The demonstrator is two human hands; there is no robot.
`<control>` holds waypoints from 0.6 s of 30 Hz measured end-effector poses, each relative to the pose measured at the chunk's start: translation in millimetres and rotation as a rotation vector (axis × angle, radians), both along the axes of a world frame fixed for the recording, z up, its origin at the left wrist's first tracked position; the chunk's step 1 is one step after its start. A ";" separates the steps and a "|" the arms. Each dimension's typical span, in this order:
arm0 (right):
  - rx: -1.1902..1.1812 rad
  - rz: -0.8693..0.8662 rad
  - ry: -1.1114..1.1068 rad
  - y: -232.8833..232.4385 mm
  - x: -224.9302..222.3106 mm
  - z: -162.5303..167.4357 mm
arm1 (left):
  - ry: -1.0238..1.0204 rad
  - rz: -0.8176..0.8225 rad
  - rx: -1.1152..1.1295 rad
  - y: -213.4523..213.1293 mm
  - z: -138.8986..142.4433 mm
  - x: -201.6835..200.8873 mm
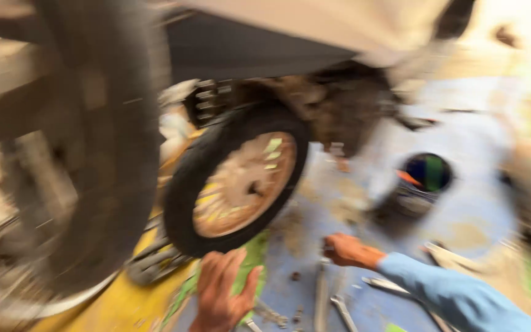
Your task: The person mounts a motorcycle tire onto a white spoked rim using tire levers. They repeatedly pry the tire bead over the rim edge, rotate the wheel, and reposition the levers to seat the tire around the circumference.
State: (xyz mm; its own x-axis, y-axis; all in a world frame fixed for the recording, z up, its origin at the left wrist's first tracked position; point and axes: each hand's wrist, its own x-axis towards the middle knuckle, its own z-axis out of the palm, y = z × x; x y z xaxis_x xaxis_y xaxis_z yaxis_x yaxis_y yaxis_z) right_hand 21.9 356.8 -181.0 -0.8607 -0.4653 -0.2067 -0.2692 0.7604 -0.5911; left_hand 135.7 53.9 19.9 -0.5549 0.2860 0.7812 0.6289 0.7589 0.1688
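Note:
The picture is heavily motion-blurred. My left hand (222, 292) lies flat with its fingers apart on a green sheet (252, 261), just below a small scooter wheel (241, 184) with a black tyre and a tan rim. My right hand (346, 249), in a light blue sleeve, reaches down to the blue floor covering (364, 209) beside a thin metal tool (321, 295). Its fingers are curled, and the blur hides whether they hold anything. The wheel hangs under the scooter's dirty underside (339, 104).
A large black tyre (93, 154) fills the left foreground. A dark round container (424, 177) stands on the floor to the right. Spanners (342, 307) and small parts lie between my hands. A yellow surface (118, 307) runs along the lower left.

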 end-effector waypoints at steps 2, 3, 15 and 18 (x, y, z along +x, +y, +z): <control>0.078 0.027 0.074 1.5 13.5 6.7 | 0.238 -0.122 0.020 23.0 54.3 -0.1; 0.121 0.032 0.005 2.1 20.8 10.6 | 0.348 -0.142 0.014 27.8 81.6 -0.1; 0.117 0.260 -0.162 -6.8 74.1 40.1 | 0.330 0.182 -0.247 38.5 297.3 -23.7; 0.066 0.223 -0.110 -18.3 72.2 47.5 | 0.196 0.170 -0.157 30.3 315.4 -18.0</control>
State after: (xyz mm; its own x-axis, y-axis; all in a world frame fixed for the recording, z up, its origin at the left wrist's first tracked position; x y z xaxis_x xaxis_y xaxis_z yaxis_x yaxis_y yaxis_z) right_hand 94.1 338.4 -133.5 -0.7091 -0.6232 -0.3298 -0.3708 0.7274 -0.5774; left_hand 117.7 84.2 335.3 -0.4480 0.3276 0.8319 0.4992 0.8636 -0.0712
